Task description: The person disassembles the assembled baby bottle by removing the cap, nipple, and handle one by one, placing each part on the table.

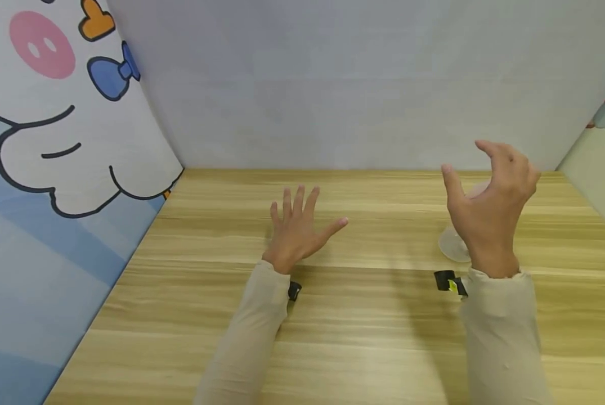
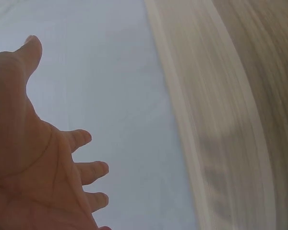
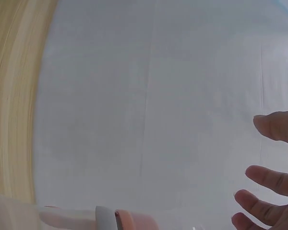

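My left hand is over the middle of the table, its fingers spread and its thumb pointing right. Nothing lies in its palm in the left wrist view. Farther right, my right hand is raised with its thumb and bent fingers wide apart, holding nothing. Partly hidden behind it stands a clear object with a round, flat base and a pale pinkish upper part. In the right wrist view this clear object shows only at the bottom edge, with grey and orange patches, apart from the fingers.
A plain pale sheet rises behind the table's back edge. At the left stands a cartoon-printed cloth in white and blue. A pale surface borders the table on the right. Black straps show at both wrists.
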{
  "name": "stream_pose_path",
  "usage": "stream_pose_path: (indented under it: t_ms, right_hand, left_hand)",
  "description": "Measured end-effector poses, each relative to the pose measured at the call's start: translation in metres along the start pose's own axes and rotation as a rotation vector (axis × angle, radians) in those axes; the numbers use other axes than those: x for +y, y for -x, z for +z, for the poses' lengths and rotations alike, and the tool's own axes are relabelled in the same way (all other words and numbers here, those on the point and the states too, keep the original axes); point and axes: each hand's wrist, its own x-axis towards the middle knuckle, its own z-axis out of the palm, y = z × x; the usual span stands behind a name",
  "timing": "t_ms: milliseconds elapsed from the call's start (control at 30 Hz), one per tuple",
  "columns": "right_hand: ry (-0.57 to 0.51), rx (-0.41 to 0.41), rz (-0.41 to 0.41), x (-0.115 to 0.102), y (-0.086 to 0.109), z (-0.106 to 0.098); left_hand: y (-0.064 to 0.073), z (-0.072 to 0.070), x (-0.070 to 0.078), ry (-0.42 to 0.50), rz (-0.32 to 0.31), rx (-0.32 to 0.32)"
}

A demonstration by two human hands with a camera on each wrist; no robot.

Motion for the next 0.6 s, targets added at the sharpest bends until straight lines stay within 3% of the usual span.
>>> stream_pose_path:
  t_ms: [100, 367, 600]
  right_hand:
    - [-0.008, 0.001, 0.026, 0.002, -0.002, 0.003]
    - [0.017, 0.025, 0.129, 0.014, -0.009, -0.012]
    - [0.033, 0.017, 0.170, 0.020, -0.011, -0.020]
  left_hand:
    - [0.000, -0.002, -0.004, -0.005, -0.008, 0.014]
    - [-0.003, 0.000, 0.001, -0.019, -0.017, 0.000]
    - [0.000, -0.003, 0.001, 0.017, 0.010, 0.031]
